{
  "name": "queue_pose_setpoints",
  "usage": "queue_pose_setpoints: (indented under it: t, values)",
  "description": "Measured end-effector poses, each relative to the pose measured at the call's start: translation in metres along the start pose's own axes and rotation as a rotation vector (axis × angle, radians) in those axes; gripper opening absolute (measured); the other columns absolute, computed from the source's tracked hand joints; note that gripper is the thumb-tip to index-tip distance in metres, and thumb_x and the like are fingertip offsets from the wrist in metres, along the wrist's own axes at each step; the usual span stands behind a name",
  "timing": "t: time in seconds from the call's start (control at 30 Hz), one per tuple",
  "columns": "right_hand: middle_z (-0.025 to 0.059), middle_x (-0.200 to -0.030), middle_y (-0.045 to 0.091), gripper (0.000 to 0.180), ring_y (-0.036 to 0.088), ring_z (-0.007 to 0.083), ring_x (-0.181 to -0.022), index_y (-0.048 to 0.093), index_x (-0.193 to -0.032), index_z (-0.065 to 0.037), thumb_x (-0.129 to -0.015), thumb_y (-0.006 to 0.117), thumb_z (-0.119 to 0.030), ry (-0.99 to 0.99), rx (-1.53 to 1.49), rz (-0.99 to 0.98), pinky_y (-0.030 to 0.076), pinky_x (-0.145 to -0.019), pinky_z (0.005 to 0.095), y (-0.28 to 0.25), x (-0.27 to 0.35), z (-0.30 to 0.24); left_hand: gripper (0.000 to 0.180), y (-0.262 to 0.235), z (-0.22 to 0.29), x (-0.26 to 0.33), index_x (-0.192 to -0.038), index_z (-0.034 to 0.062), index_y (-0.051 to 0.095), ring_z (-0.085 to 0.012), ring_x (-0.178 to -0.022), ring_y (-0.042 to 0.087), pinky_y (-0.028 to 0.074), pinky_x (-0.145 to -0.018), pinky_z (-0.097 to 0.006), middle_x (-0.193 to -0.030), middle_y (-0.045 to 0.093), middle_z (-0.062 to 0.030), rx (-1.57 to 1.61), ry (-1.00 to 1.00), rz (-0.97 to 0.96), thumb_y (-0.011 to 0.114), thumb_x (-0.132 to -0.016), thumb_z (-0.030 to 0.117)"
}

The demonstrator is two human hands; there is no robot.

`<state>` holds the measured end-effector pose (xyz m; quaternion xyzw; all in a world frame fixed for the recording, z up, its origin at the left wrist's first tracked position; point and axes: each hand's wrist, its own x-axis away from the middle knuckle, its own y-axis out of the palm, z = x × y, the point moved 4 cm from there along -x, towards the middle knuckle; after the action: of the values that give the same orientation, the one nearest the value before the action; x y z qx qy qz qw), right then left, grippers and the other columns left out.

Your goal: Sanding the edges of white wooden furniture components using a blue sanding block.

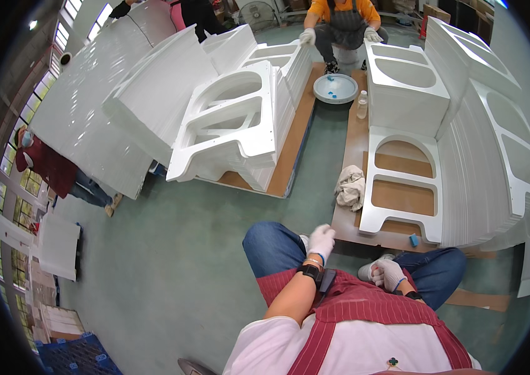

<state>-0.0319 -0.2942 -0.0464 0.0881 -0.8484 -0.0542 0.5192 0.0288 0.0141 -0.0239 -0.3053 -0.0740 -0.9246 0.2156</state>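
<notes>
I sit with both knees up, in jeans and a red striped apron, with white gloves on both hands. My left hand (321,241) hovers blurred above my left knee, fingers curled, and nothing shows in it. My right hand (388,274) rests as a closed fist by my right knee, empty as far as I can see. Just ahead of my knees, a white moulded frame panel (428,201) with arched cut-outs lies flat on a wooden board (347,222). A small blue block (413,239) sits on the panel's near edge.
A crumpled white rag (350,187) lies on the board's left side. Farther off are a round basin (335,87) and a small bottle (362,105). Stacks of white panels (240,125) stand left and right (490,156). A gloved co-worker (343,22) crouches beyond; another person (52,169) stands left.
</notes>
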Motion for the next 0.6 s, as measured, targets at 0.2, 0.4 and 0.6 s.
queue_pose_setpoints:
  t: [0.2, 0.4, 0.6]
  values:
    - [0.0063, -0.060, 0.044, 0.036, 0.043, 0.0213, -0.046, 0.051, -0.074, -0.007, -0.099, 0.049, -0.034, 0.140, -0.334, -0.416, 0.041, -0.046, 0.0381, -0.056, -0.064, 0.038, 0.068, -0.039, 0.163, 0.014, -0.142, -0.0067, 0.040, -0.0305, -0.122, 0.053, 0.041, -0.105, -0.038, -0.136, 0.049, -0.0239, -0.006, 0.654, 0.615, 0.072, -0.089, 0.022]
    - [0.0182, -0.068, 0.050, 0.035, 0.051, 0.0336, -0.048, 0.056, -0.084, 0.001, -0.099, 0.051, -0.030, -0.030, -0.067, -0.059, 0.053, -0.051, 0.0507, -0.045, -0.074, 0.037, 0.088, -0.057, 0.282, 0.016, -0.147, 0.0001, 0.037, -0.0422, -0.139, 0.037, 0.035, -0.113, -0.045, -0.149, 0.036, -0.0280, -0.511, 0.573, 0.772, 0.077, -0.080, 0.041]
    - [0.0118, -0.068, 0.060, 0.021, 0.060, 0.0281, -0.049, 0.059, -0.089, -0.005, -0.096, 0.056, -0.024, -0.069, 0.044, 0.148, 0.051, -0.039, 0.0422, -0.008, -0.015, 0.000, 0.082, -0.064, 0.292, -0.004, -0.141, 0.0047, 0.047, -0.0452, -0.129, 0.048, 0.044, -0.104, -0.048, -0.145, 0.041, -0.0281, -0.776, 0.442, 0.759, 0.076, -0.075, 0.043]
